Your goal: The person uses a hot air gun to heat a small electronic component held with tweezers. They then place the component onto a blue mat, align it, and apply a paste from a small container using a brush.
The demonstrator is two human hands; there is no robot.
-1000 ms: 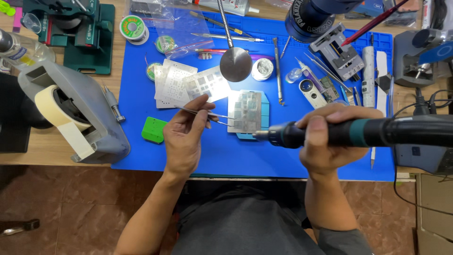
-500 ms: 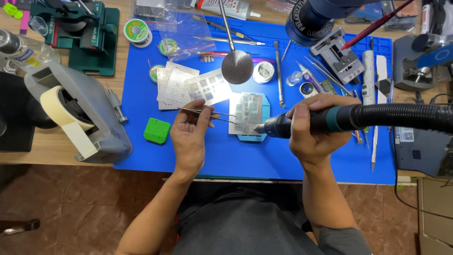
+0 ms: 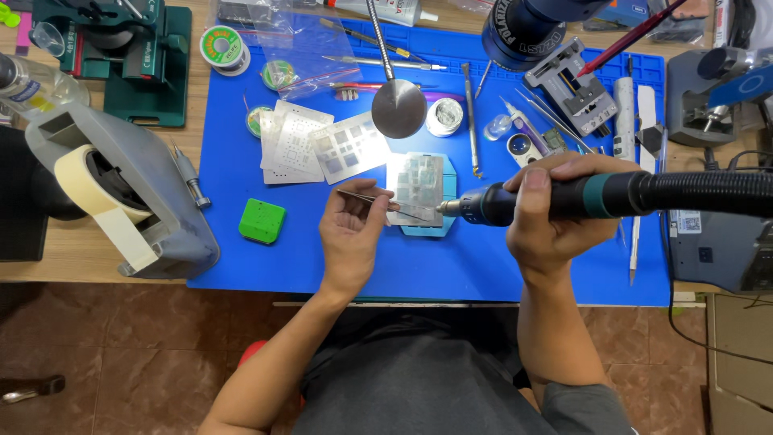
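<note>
A small round tin (image 3: 444, 117) stands open on the blue mat (image 3: 241, 266), holding a grey paste (what kind cannot be told), and a clear plastic bag (image 3: 286, 36) lies at the mat's far edge with contents too blurred to name. The left hand (image 3: 352, 234) has its grip clamped on thin tweezers (image 3: 386, 203), whose tips reach over a metal stencil (image 3: 415, 188) lying on a light blue holder (image 3: 448, 189) near the middle of the mat. The right hand (image 3: 555, 211) is wrapped tight around a hot-air handle (image 3: 547, 200) with a teal band, its metal nozzle pointing left and ending just beside the stencil's right edge; a ribbed black hose (image 3: 708, 193) runs off the frame to the right. Left of the stencil lie more stencil sheets (image 3: 322, 147), and a green square block (image 3: 262, 221) sits nearer the mat's front. A round metal disc on a bent arm (image 3: 398, 107) hangs over the mat beyond the stencil, hiding what is below it. On the counter (image 3: 80, 270) a grey tape dispenser (image 3: 121, 193) stands left of the mat. A black lens barrel (image 3: 527, 28) is cut off by the top edge.
</note>
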